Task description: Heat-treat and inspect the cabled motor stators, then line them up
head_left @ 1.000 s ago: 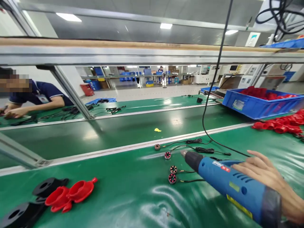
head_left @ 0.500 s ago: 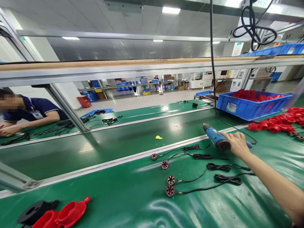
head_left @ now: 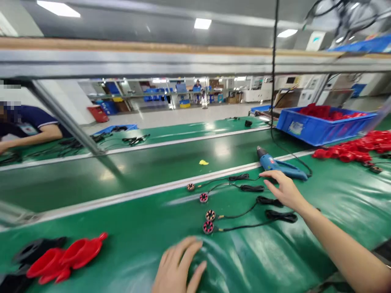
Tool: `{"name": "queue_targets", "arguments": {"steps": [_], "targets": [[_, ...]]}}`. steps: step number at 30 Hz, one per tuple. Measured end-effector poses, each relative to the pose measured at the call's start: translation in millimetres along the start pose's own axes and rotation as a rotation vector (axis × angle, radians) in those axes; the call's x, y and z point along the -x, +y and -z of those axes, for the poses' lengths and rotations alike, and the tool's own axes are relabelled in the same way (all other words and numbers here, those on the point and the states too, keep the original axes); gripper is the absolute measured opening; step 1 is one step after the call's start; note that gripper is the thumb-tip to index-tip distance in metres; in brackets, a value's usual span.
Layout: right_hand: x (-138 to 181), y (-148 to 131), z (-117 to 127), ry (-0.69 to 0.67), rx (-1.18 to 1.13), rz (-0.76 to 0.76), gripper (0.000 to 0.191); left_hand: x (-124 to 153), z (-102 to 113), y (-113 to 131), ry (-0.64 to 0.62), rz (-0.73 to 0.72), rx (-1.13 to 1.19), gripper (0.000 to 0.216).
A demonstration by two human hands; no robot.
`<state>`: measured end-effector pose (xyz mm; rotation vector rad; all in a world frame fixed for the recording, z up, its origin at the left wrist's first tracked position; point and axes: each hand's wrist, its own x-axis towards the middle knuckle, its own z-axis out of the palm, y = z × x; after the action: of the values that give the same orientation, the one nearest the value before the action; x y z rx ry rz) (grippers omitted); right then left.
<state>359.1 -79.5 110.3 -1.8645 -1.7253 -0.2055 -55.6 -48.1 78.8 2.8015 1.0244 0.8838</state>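
Green matting [head_left: 122, 228] held four motors [head_left: 208, 227] in a row, leads [head_left: 279, 216] trailing right; heat gun [head_left: 281, 167] lay on its side, nozzle clear of them; right hand [head_left: 282, 191] hovered beside it, fingers spread; left hand [head_left: 179, 266] lay flat, fingers apart.

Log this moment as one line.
left hand: open, on mat | right hand: open, over cables | heat gun: lying on mat, unheld | motors: four, in row
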Motion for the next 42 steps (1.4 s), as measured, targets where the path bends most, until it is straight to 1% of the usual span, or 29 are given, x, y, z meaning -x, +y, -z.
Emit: {"name": "queue_targets", "arguments": {"steps": [1, 2, 3, 4, 6, 8, 11, 14, 16, 18, 20, 22, 24, 26, 28, 30, 33, 35, 38, 40, 42], "targets": [[1, -26, -4, -0.056, -0.167, 0.063, 0.029, -15, -3, -1, -0.090, 0.009, 0.028, 0.024], [1, -51, -7, -0.144, -0.269, 0.122, 0.025, -30, -6, -2, -0.178, 0.011, 0.057, 0.023], [2, -72, -10, -0.240, -0.331, 0.182, 0.023, -43, -10, -3, -0.256, 0.029, 0.080, 0.024], [3, -89, -14, -0.340, -0.358, 0.230, 0.022, -53, -14, -4, -0.310, 0.055, 0.098, 0.023], [6, -111, -23, -0.507, -0.372, 0.289, 0.022, -63, -23, -4, -0.365, 0.102, 0.151, 0.021], [11, -121, -36, -0.582, -0.407, 0.274, 0.026, -62, -30, -3, -0.380, 0.132, 0.177, 0.022], [21, -126, -61, -0.565, -0.509, 0.206, 0.032, -51, -39, -4, -0.364, 0.145, 0.168, 0.024], [30, -128, -82, -0.533, -0.582, 0.191, 0.041, -43, -46, -9, -0.313, 0.121, 0.183, 0.014], [34, -130, -91, -0.517, -0.618, 0.197, 0.046, -41, -49, -11, -0.268, 0.078, 0.228, 0.009], [37, -133, -95, -0.514, -0.686, 0.195, 0.047, -39, -49, -10, -0.196, 0.038, 0.275, 0.011], [38, -136, -95, -0.537, -0.778, 0.162, 0.042, -37, -47, -6, -0.094, 0.011, 0.282, 0.014], [38, -137, -91, -0.569, -0.848, 0.110, 0.031, -35, -43, -1, -0.001, -0.018, 0.252, 0.017], [38, -137, -86, -0.591, -0.861, 0.074, 0.017, -35, -39, 3, 0.057, -0.054, 0.223, 0.019], [37, -134, -81, -0.621, -0.866, 0.051, 0.012, -35, -37, 6, 0.086, -0.076, 0.217, 0.022], [35, -131, -79, -0.682, -0.924, -0.002, 0.017, -35, -37, 8, 0.095, -0.069, 0.228, 0.026], [34, -128, -78, -0.760, -1.038, -0.080, 0.026, -35, -38, 10, 0.091, -0.048, 0.254, 0.029], [31, -126, -77, -0.825, -1.220, -0.208, 0.035, -34, -40, 13, 0.076, -0.033, 0.317, 0.029], [30, -127, -77, -0.867, -1.317, -0.325, 0.036, -34, -40, 15, 0.071, -0.030, 0.348, 0.030], [28, -130, -76, -0.976, -1.397, -0.493, 0.035, -33, -39, 18, 0.071, -0.030, 0.337, 0.030], [26, -132, -74, -1.028, -1.409, -0.560, 0.033, -33, -37, 20, 0.067, -0.028, 0.300, 0.027], [25, -134, -71, -1.054, -1.408, -0.594, 0.031, -33, -35, 21, 0.030, -0.028, 0.255, 0.025]]}}
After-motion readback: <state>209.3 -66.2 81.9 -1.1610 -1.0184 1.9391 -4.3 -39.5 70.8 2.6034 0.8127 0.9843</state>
